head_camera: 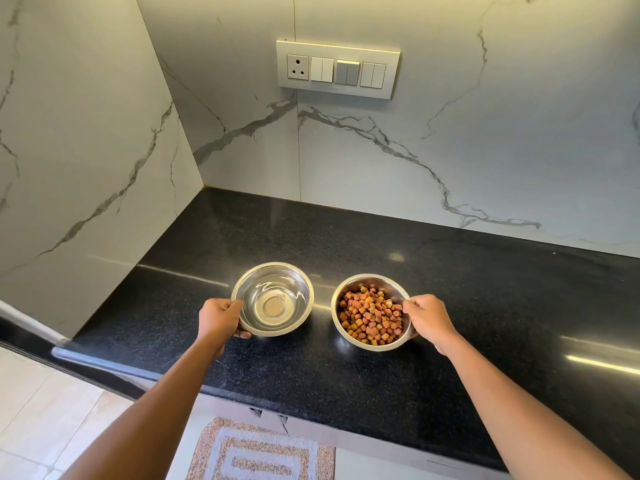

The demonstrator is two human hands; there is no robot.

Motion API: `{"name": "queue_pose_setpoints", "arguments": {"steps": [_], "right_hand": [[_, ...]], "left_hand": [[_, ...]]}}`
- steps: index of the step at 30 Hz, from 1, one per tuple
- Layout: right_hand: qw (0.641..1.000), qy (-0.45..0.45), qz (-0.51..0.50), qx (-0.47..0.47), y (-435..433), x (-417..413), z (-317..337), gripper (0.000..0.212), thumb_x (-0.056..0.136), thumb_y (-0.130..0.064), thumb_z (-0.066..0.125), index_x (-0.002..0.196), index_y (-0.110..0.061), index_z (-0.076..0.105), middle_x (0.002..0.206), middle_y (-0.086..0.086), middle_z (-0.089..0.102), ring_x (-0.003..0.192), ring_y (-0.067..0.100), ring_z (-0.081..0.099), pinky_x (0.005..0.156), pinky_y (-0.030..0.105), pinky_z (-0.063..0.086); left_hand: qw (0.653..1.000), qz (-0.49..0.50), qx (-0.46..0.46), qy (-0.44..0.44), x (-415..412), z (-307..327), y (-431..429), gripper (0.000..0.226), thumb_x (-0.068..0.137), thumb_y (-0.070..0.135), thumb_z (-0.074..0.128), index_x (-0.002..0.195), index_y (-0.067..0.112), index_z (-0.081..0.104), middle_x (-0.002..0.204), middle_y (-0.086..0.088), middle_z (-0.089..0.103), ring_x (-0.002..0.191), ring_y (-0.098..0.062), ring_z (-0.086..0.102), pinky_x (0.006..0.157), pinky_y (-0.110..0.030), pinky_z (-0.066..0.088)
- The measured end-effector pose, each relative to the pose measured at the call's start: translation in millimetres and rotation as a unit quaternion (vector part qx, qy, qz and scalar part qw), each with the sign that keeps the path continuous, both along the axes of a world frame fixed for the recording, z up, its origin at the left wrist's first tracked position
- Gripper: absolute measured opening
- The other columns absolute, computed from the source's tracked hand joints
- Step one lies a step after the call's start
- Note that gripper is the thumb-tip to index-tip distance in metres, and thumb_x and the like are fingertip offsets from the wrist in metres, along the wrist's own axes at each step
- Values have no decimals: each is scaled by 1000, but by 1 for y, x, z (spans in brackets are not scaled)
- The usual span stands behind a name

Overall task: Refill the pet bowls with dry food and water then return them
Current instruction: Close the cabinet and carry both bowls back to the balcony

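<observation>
The bowl of dry food (367,280) sits on the black counter (485,289), full of little brown and orange bits (372,315). My right hand (429,318) holds its right rim, fingers curled on the edge. Just beside it, on the left, sits the other steel bowl (294,282). It is shiny inside, and I cannot tell if it has water. My left hand (220,318) grips its left rim. A switch plate (337,69) is on the marble wall (450,140) behind. A rug (259,452) lies on the floor below.
</observation>
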State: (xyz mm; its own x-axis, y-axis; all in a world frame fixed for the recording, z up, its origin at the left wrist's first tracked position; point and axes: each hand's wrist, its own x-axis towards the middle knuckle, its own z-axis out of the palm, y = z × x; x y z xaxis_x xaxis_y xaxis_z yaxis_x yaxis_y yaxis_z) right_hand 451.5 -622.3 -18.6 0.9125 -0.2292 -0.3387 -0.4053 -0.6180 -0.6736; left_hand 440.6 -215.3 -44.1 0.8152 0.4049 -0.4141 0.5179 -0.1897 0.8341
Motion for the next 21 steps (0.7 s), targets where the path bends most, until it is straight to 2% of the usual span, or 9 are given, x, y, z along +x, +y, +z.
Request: {"name": "queue_pose_setpoints", "arguments": {"steps": [4, 6, 8, 12, 14, 16, 21], "right_hand": [[1000, -18, 18, -14, 9, 6, 7, 40, 102, -15, 56, 63, -12, 63, 65, 2, 68, 54, 8, 66, 39, 15, 45], [999, -21, 31, -11, 17, 9, 11, 39, 102, -15, 56, 65, -11, 65, 68, 4, 70, 58, 12, 70, 42, 21, 52], [999, -24, 43, 6, 26, 13, 17, 37, 101, -14, 55, 66, -9, 66, 72, 9, 73, 62, 20, 75, 49, 34, 62], [997, -34, 75, 11, 47, 20, 26, 35, 100, -12, 55, 72, 3, 70, 79, 18, 75, 67, 28, 77, 59, 50, 66], [994, -38, 100, 10, 62, 22, 28, 35, 100, -13, 55, 76, 8, 70, 79, 19, 75, 66, 29, 77, 60, 52, 66], [991, -42, 126, 15, 80, 25, 30, 36, 100, -13, 55, 73, 6, 70, 78, 17, 75, 63, 26, 77, 58, 51, 66], [982, -44, 183, 24, 132, 25, 33, 37, 99, -12, 56, 68, 2, 69, 73, 13, 74, 59, 24, 77, 56, 51, 65]], "left_hand": [[1000, 11, 5, -4, -8, 7, 4, 33, 97, 8, 56, 83, -21, 64, 64, -29, 70, 48, -32, 71, 44, -33, 59], [1000, 19, 6, -6, -14, 13, 9, 34, 98, 10, 58, 85, -21, 64, 68, -31, 70, 50, -32, 71, 47, -35, 61], [1000, 29, 8, -6, -22, 18, 15, 35, 99, 12, 59, 87, -20, 66, 63, -25, 71, 49, -30, 71, 45, -33, 59], [998, 62, 11, -2, -42, 29, 30, 34, 100, 17, 63, 90, -14, 71, 59, -15, 70, 48, -25, 71, 43, -27, 56], [996, 84, 14, -1, -58, 34, 40, 32, 100, 20, 64, 89, -9, 73, 54, -10, 69, 46, -21, 71, 42, -25, 54], [994, 108, 16, -5, -77, 39, 51, 34, 100, 23, 64, 85, -6, 74, 51, -7, 68, 46, -21, 71, 43, -26, 56], [984, 175, 29, -29, -131, 44, 84, 39, 100, 19, 61, 73, -8, 69, 48, -14, 65, 41, -26, 68, 40, -30, 56]]}}
